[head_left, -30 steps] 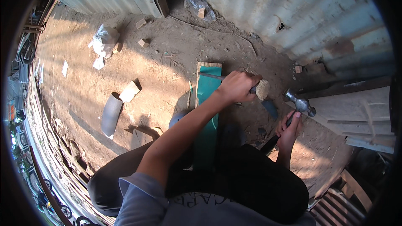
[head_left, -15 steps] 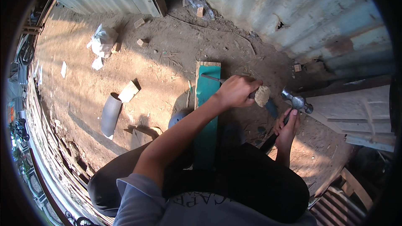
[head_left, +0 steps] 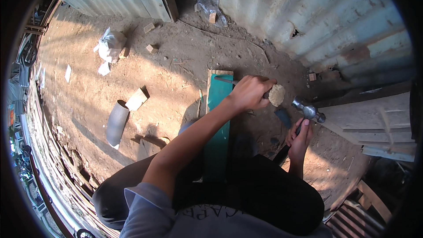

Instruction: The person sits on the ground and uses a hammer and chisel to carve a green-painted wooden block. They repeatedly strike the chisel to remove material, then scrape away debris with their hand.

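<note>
My left hand [head_left: 250, 93] is wrapped round the handle of a chisel [head_left: 224, 80]. Its metal blade lies at a low slant over the far end of a green-painted board [head_left: 218, 143]; whether the tip touches the wood I cannot tell. The pale, frayed butt of the handle sticks out to the right of my fist. My right hand [head_left: 300, 137] grips a ball-peen hammer [head_left: 310, 112] close below its head. The hammer head is apart from the chisel's butt. The board runs from between my legs away from me, with bare wood showing at its far end.
Corrugated metal sheets [head_left: 317, 22] wall the far side and right. Pale planks [head_left: 374, 119] lie at the right. On the dirt ground lie a curved grey piece [head_left: 117, 123], a wood block [head_left: 136, 99], a white plastic bag [head_left: 110, 46] and several small offcuts.
My left hand and the chisel have shifted slightly farther away, nearer the board's far end. The hammer head has come slightly left and closer to me. Both grips are unchanged.
</note>
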`<move>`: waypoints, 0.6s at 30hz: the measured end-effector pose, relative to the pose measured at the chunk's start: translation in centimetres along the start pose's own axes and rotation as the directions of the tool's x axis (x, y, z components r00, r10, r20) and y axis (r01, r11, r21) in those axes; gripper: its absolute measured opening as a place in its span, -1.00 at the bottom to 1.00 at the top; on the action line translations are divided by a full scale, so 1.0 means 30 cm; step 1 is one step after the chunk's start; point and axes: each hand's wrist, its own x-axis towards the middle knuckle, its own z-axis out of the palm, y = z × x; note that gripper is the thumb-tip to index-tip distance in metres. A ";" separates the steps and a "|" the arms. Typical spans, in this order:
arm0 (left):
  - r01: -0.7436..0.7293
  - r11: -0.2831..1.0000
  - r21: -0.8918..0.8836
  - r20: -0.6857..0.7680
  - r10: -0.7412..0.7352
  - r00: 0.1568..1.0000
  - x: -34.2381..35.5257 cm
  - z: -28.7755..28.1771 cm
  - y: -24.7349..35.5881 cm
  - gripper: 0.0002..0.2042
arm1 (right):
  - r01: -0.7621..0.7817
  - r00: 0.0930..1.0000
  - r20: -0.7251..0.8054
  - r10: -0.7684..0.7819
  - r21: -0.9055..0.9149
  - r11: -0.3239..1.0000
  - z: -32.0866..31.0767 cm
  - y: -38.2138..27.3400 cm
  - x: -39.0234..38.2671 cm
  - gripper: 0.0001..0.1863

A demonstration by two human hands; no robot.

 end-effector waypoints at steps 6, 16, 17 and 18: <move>0.090 0.996 -0.022 0.027 -0.090 0.996 0.037 0.006 -0.006 -0.59 | -0.006 1.000 -0.015 0.006 -0.022 1.000 -0.004 -0.002 0.002 -0.62; 0.219 0.976 0.009 -0.107 -0.217 0.970 0.100 0.047 -0.008 -0.78 | 0.128 0.989 -0.080 -0.128 -0.001 0.992 0.004 -0.098 0.049 -0.58; 0.234 0.972 0.009 -0.122 -0.231 0.965 0.105 0.056 -0.013 -0.77 | 0.132 0.987 -0.090 -0.130 0.007 0.991 0.001 -0.101 0.051 -0.58; 0.239 0.971 0.013 -0.130 -0.235 0.963 0.103 0.064 -0.018 -0.77 | 0.134 0.988 -0.082 -0.133 0.012 0.991 -0.003 -0.104 0.053 -0.59</move>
